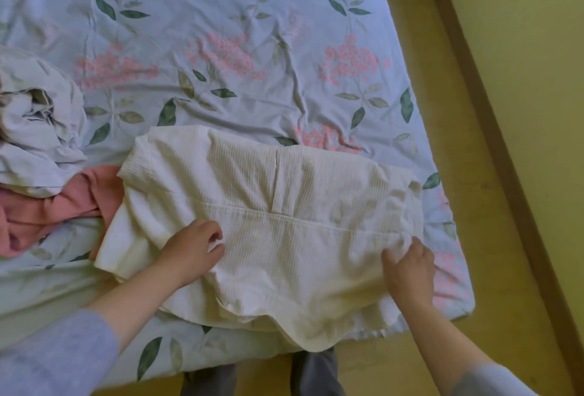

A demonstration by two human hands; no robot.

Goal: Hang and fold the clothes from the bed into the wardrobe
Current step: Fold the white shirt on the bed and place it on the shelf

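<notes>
A cream ribbed garment (284, 206) lies spread flat on the near corner of the bed (221, 32), its lower edge hanging over the bed's front. My left hand (192, 250) pinches a fold of the cream cloth near its left middle. My right hand (409, 266) grips the cloth at its right edge, fingers curled into the fabric. A pink garment (63, 206) lies crumpled to the left, partly under the cream one. A pale grey-white garment (34, 130) is bunched at the far left edge.
The bed carries a light blue sheet with pink flowers and green leaves. Yellowish floor (521, 111) runs along the right side, with a brown strip (480, 111) across it. My legs show below the bed's front edge.
</notes>
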